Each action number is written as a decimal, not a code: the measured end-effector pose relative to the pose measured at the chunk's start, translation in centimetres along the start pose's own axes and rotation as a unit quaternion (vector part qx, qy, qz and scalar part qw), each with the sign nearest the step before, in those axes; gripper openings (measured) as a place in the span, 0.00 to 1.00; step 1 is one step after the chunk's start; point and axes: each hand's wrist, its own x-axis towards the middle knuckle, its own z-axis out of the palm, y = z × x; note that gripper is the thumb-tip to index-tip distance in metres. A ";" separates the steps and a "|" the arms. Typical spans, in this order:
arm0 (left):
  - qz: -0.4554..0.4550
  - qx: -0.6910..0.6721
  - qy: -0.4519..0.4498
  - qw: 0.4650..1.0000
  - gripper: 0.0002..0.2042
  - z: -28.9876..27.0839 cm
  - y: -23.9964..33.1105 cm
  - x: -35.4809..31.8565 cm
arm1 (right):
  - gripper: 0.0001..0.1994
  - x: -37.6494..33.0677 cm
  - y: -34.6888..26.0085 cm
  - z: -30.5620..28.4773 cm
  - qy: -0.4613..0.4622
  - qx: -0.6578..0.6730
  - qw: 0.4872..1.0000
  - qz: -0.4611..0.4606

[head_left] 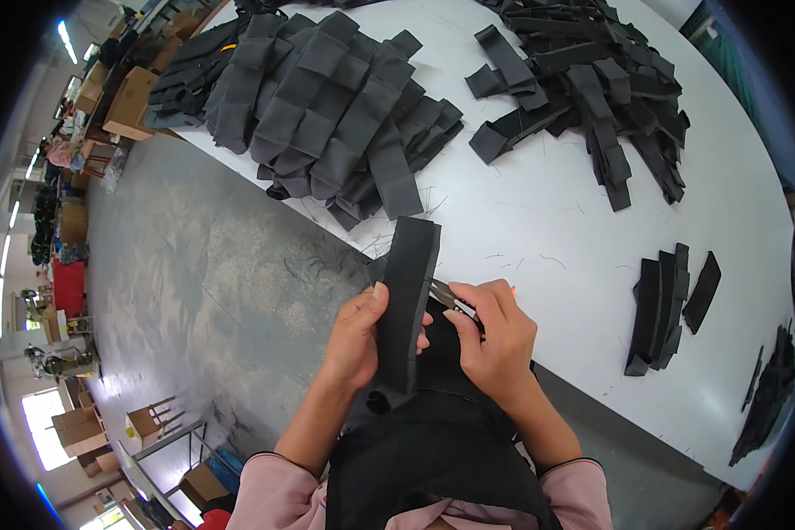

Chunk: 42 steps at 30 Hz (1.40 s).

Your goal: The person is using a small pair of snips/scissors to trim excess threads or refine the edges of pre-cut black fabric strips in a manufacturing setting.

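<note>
My left hand [359, 329] grips a long black fabric strip [406, 300], thumb on its face and fingertips showing past its right edge. The strip stands nearly upright in front of me, just off the table's edge. In my right hand [496, 340] is a pair of thread snips [453, 300], pinched between thumb and fingers. Their blade tips meet the strip's right edge around its middle. Whether a thread lies between the blades is too small to tell.
On the white table [539, 230] lie a large heap of black folded strips [327, 106], a second heap [592, 79] at far right, a small stack [658, 309] and dark fabric [768, 397] at right. Cut threads [552, 261] are scattered about. Cardboard boxes [132, 104] stand at left.
</note>
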 end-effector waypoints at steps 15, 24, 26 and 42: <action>-0.029 0.018 -0.019 0.999 0.19 0.1 0.8 -0.2 | 0.10 -0.2 0.6 0.0 -0.023 0.062 0.997 0.033; -0.020 0.068 -0.013 0.997 0.15 1.0 1.0 -0.5 | 0.13 1.2 0.1 0.1 -0.072 0.033 0.996 -0.044; -0.029 0.077 -0.016 0.996 0.15 1.0 1.1 -0.5 | 0.13 1.4 0.3 0.3 -0.070 0.032 0.995 -0.056; -0.016 0.027 -0.127 0.991 0.33 2.6 0.6 -0.5 | 0.14 2.4 2.3 0.6 -0.108 0.571 0.708 0.401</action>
